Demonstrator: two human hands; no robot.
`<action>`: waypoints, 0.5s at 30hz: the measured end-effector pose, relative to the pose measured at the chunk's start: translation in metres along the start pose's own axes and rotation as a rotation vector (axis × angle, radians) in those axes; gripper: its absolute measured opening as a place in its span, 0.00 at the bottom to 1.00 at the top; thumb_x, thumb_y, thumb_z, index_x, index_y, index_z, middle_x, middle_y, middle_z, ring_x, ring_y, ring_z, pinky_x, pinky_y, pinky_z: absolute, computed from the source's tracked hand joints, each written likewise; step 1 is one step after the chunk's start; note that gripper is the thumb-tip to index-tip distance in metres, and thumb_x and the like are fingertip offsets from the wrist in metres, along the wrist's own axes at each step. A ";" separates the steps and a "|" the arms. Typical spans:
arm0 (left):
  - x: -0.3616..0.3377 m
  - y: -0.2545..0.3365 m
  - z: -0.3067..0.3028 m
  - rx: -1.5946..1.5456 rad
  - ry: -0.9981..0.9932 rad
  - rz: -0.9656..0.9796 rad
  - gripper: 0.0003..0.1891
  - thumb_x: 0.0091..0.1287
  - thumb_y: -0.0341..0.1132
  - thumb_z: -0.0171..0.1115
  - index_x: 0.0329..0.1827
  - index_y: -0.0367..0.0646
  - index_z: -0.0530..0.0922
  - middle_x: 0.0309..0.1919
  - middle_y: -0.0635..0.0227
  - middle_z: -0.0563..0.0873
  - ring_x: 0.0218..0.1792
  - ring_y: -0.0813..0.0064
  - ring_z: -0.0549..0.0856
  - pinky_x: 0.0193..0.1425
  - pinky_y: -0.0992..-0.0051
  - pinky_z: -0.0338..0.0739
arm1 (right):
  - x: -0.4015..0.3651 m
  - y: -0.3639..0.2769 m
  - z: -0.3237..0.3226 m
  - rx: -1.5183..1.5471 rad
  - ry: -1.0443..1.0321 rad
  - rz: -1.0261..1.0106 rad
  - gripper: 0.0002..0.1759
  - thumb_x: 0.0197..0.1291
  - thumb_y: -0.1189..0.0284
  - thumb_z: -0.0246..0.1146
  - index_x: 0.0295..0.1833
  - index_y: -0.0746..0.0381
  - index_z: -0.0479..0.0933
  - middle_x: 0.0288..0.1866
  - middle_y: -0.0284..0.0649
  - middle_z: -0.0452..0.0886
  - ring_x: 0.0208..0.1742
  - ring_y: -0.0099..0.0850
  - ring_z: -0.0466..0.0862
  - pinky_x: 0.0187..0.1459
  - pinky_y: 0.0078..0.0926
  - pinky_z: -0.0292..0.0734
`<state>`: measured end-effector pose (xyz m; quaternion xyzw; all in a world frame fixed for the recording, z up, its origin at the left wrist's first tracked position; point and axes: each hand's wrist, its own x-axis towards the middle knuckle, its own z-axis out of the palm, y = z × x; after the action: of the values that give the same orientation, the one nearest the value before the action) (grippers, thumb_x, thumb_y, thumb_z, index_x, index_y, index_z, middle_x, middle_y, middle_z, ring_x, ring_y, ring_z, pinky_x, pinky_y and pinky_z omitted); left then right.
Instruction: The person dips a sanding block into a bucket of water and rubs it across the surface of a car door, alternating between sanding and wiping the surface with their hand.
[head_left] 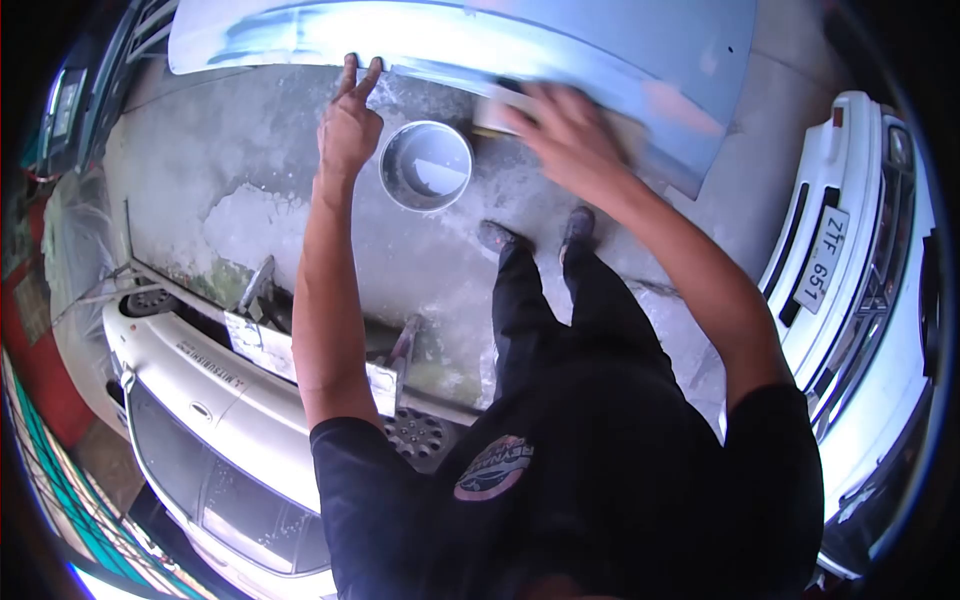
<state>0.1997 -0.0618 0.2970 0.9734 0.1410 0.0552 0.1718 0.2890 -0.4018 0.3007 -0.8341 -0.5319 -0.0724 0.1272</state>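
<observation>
A large pale blue car panel [420,35] with whitish and grey patches stretches across the top of the view. My left hand [350,125] rests at its near edge. Two of its fingers are stretched out apart on the rim, the others curled, and nothing is held. Smeared by motion, my right hand [570,135] lies over a long flat pale sanding block [492,118] at the panel's near right part. Most of the block is hidden under the palm and fingers. Between the hands, on the floor, stands a round metal pot [384,170] with liquid in it.
My shoes [497,236] stand on the stained concrete floor [250,150], right of the pot. A white vehicle [835,200] with a number plate is close on the right. A silver car [230,385] and a metal stand [258,285] are at lower left.
</observation>
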 end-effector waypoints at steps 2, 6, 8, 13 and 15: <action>-0.001 0.006 0.007 -0.019 0.035 -0.001 0.45 0.57 0.21 0.55 0.82 0.62 0.78 0.86 0.51 0.69 0.68 0.44 0.87 0.68 0.55 0.86 | -0.091 0.034 -0.016 -0.020 0.001 0.073 0.40 0.64 0.72 0.69 0.84 0.51 0.73 0.81 0.56 0.72 0.75 0.60 0.75 0.72 0.60 0.76; -0.007 0.005 0.019 -0.008 0.058 0.018 0.44 0.57 0.23 0.56 0.83 0.59 0.77 0.86 0.48 0.67 0.69 0.44 0.86 0.68 0.56 0.85 | -0.047 0.021 -0.004 0.026 -0.061 0.068 0.40 0.64 0.78 0.67 0.84 0.53 0.72 0.77 0.56 0.74 0.73 0.60 0.76 0.71 0.61 0.75; -0.002 -0.001 0.016 -0.040 0.048 0.038 0.43 0.58 0.22 0.55 0.83 0.57 0.78 0.86 0.46 0.67 0.71 0.44 0.84 0.69 0.56 0.85 | 0.030 -0.007 0.021 0.088 -0.010 -0.003 0.37 0.62 0.75 0.68 0.80 0.60 0.75 0.74 0.55 0.75 0.73 0.55 0.74 0.77 0.54 0.67; 0.006 -0.007 0.011 0.023 0.028 0.135 0.43 0.57 0.22 0.53 0.82 0.53 0.78 0.84 0.40 0.68 0.71 0.42 0.84 0.63 0.55 0.86 | 0.020 -0.003 0.006 0.068 -0.071 -0.019 0.36 0.64 0.77 0.67 0.80 0.59 0.74 0.76 0.53 0.74 0.75 0.52 0.73 0.79 0.53 0.67; 0.004 0.009 0.007 0.002 0.007 0.073 0.42 0.58 0.23 0.53 0.82 0.52 0.79 0.84 0.40 0.69 0.71 0.41 0.83 0.64 0.54 0.85 | -0.080 0.032 -0.012 0.142 -0.052 0.119 0.38 0.63 0.76 0.72 0.80 0.55 0.76 0.81 0.56 0.72 0.78 0.55 0.74 0.77 0.56 0.71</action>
<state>0.2064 -0.0708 0.2942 0.9780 0.1059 0.0647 0.1680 0.2840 -0.4877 0.2877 -0.8546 -0.4885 -0.0053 0.1762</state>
